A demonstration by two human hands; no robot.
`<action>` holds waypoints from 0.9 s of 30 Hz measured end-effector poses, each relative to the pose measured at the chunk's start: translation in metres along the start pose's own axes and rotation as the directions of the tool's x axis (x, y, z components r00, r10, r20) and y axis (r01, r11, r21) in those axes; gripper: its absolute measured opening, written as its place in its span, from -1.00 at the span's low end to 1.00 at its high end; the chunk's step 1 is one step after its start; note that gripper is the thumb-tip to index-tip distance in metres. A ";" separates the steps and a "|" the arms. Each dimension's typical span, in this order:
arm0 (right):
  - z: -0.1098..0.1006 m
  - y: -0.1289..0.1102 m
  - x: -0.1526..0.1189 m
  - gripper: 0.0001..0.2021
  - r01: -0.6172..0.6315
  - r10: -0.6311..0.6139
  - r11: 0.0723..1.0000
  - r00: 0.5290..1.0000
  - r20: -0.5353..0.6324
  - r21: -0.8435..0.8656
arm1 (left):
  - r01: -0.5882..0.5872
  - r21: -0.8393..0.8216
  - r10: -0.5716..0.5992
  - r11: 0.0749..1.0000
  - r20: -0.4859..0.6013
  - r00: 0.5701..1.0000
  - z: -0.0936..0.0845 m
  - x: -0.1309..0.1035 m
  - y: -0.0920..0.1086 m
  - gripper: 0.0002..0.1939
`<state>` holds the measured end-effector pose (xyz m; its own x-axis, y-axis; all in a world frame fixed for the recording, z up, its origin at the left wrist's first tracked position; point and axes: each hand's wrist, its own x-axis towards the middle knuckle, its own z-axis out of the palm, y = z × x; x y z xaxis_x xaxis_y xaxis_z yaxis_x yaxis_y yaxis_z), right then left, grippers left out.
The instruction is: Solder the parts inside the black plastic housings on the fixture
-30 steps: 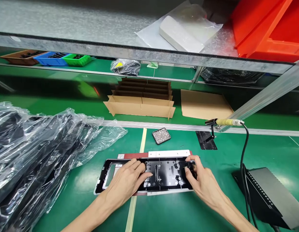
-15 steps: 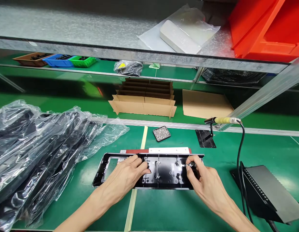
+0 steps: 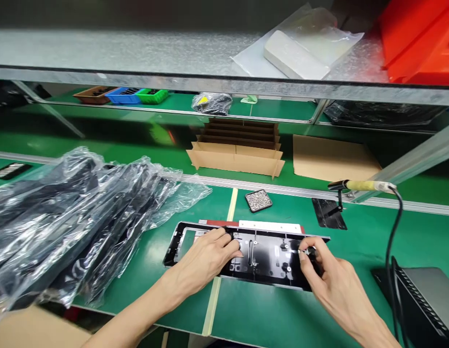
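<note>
A long black plastic panel (image 3: 270, 256) with a rectangular window at its left end lies on the green bench, slightly tilted, its right end nearer me. My left hand (image 3: 213, 251) rests over its left-middle part, fingers curled down on the panel and partly hiding it. At the right end, my right hand (image 3: 324, 266) has thumb and forefinger bent towards each other around a small dark piece I cannot make out. Behind the panel's far edge are a white strip (image 3: 270, 225) and a red strip (image 3: 217, 223). A small tray of metal bits (image 3: 259, 200) sits farther back.
Plastic-wrapped black parts (image 3: 101, 217) cover the left. A tool with a yellow grip (image 3: 360, 185) and a cable stands at right, above a dark device (image 3: 424, 299). Cardboard dividers (image 3: 235, 157) and a cardboard sheet (image 3: 329, 157) lie behind; a metal shelf (image 3: 137, 53) crosses above.
The view has swung left, so most things appear farther right. The panel now looks more tilted, its right end lower. Both hands keep much the same places on it.
</note>
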<state>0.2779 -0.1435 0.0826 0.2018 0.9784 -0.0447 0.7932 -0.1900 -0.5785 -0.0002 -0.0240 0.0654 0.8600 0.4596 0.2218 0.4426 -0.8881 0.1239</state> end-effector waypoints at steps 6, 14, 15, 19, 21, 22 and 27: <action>0.000 0.002 0.003 -0.79 -0.007 0.007 1.000 1.000 0.006 0.031 | 0.003 0.009 -0.003 1.000 -0.010 1.000 -0.001 0.000 -0.001 -0.72; 0.002 0.001 0.005 -0.79 -0.024 0.024 1.000 1.000 0.018 0.012 | 0.003 0.032 -0.003 0.999 0.003 1.000 -0.001 -0.001 -0.002 -0.72; 0.002 0.001 0.004 -0.79 -0.020 0.020 1.000 1.000 0.018 0.014 | 0.006 0.037 -0.006 0.999 -0.002 1.000 -0.001 -0.001 -0.002 -0.72; 0.001 0.000 0.003 -0.79 -0.005 0.005 1.000 1.000 0.012 0.016 | 0.015 0.026 -0.015 1.000 -0.002 1.000 0.000 -0.002 -0.002 -0.72; 0.001 0.000 0.003 -0.78 -0.006 0.006 1.000 1.000 0.013 0.015 | 0.014 0.017 -0.014 1.000 0.006 1.000 -0.001 -0.002 -0.003 -0.71; 0.001 0.000 0.003 -0.78 -0.012 0.012 1.000 1.000 0.018 0.017 | 0.014 0.016 -0.014 1.000 0.012 1.000 -0.002 -0.002 -0.003 -0.71; 0.001 0.002 0.006 -0.74 -0.070 0.068 0.997 0.994 0.081 0.027 | 0.028 -0.012 -0.026 1.000 0.101 0.995 -0.010 0.000 -0.002 -0.68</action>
<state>0.2797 -0.1382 0.0806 0.2075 0.9667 -0.1496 0.7612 -0.2557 -0.5959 -0.0035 -0.0217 0.0753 0.8693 0.4797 0.1194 0.4633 -0.8748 0.1414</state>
